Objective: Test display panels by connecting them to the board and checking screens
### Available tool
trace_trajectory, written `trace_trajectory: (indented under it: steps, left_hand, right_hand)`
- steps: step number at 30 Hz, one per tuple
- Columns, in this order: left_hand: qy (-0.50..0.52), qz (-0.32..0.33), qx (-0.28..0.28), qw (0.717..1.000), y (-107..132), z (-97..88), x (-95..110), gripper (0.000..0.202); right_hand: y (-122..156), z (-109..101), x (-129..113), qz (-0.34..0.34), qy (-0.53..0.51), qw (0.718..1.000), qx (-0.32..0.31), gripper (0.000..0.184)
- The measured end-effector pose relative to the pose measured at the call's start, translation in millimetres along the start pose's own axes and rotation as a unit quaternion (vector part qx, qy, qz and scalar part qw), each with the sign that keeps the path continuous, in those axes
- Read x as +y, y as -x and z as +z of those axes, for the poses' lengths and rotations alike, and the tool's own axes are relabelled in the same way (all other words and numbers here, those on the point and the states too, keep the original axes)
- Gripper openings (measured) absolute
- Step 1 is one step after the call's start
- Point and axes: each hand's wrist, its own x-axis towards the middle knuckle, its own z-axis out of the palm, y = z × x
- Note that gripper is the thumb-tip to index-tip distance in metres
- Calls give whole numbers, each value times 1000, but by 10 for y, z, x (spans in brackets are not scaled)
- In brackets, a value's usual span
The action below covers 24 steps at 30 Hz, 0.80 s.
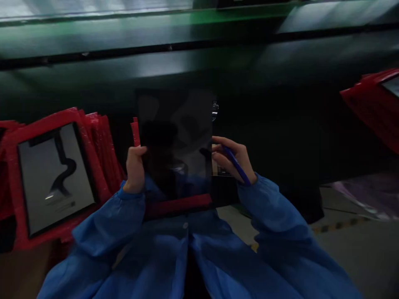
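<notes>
A dark, glossy flat panel stands tilted up in front of my body, with dim reflections on its face and a red strip along its lower edge. My left hand grips its left edge, thumb on the front and the other fingers hidden behind. A small red tab sticks out just above that thumb. In my right hand is a blue pen, slanting across the fingers. The fingertips of this hand reach the panel's right edge; whether they press on it I cannot tell.
At the left, red-wrapped panels stand in a row, the front one showing a grey screen. More red-wrapped panels are at the far right. A dark green surface lies beyond my hands. Striped tape marks the floor.
</notes>
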Motion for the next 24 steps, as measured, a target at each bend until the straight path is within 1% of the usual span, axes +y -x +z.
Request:
trace_trajectory:
  steps: [1, 2, 3, 4, 5, 6, 7, 8, 9, 10, 11, 12, 14, 15, 16, 17, 18, 19, 20, 21, 22, 24]
  left_hand:
    - [-24, 25, -44, 998, 27, -43, 55, 16]
    - [-66, 67, -100, 991, 52, -102, 129, 13]
    - [-127, 124, -170, 969, 74, -174, 220, 12]
    - [-194, 185, -245, 932, 95, -254, 324, 13]
    - [-254, 235, -309, 886, 114, -338, 433, 14]
    - [-303, 269, -356, 842, 133, -420, 538, 18]
    - [-341, 296, -385, 805, 152, -495, 629, 25]
    - [-373, 320, -399, 774, 169, -561, 702, 32]
    - [-406, 352, -395, 745, 184, -614, 752, 36]
    - [-443, 397, -369, 714, 194, -657, 782, 39]
    - [-485, 450, -338, 670, 200, -691, 796, 41]
    - [-522, 499, -305, 621, 202, -717, 800, 42]
    - [-560, 581, -256, 532, 202, -753, 804, 43]
    - [-562, 616, -248, 494, 204, -763, 813, 44]
    - [-554, 647, -250, 460, 209, -768, 827, 44]
    - [-540, 674, -259, 432, 217, -767, 844, 42]
    - [-525, 696, -269, 410, 226, -759, 860, 40]
    - [-513, 709, -281, 393, 232, -744, 873, 37]
    - [-508, 714, -291, 384, 233, -723, 876, 36]
    - [-504, 715, -296, 383, 223, -698, 870, 35]
    - [-507, 709, -297, 391, 201, -671, 851, 37]
    - [-520, 683, -291, 422, 116, -614, 779, 44]
  right_hand:
    - [-59, 34, -106, -18, -3, 1000, -16, 37]
    - [-118, 54, -200, -47, 8, 999, -14, 35]
    - [-170, 59, -280, -87, 20, 996, -5, 34]
    - [-215, 55, -346, -132, 26, 991, -2, 32]
    - [-250, 43, -396, -181, 26, 983, -11, 28]
    - [-275, 29, -428, -229, 20, 973, -28, 22]
    - [-292, 16, -444, -271, 15, 961, -48, 14]
    - [-306, 7, -441, -302, 16, 951, -67, 9]
    - [-319, 4, -422, -324, 23, 943, -78, 8]
    - [-335, 8, -389, -341, 37, 936, -75, 7]
    - [-358, 20, -345, -357, 54, 931, -58, 9]
    - [-388, 38, -295, -365, 76, 927, -31, 16]
    - [-468, 88, -197, -355, 116, 927, 32, 44]
    - [-514, 114, -156, -336, 128, 931, 55, 59]
    - [-561, 138, -123, -311, 128, 939, 65, 70]
    - [-606, 154, -98, -289, 113, 949, 61, 75]
    - [-648, 161, -78, -271, 84, 958, 44, 76]
    - [-684, 155, -60, -255, 48, 966, 19, 75]
    - [-715, 136, -42, -235, 14, 972, -8, 72]
    - [-740, 104, -19, -210, -13, 977, -31, 69]
    - [-760, 62, 8, -181, -29, 982, -48, 66]
    - [-787, -43, 79, -126, -46, 990, -53, 56]
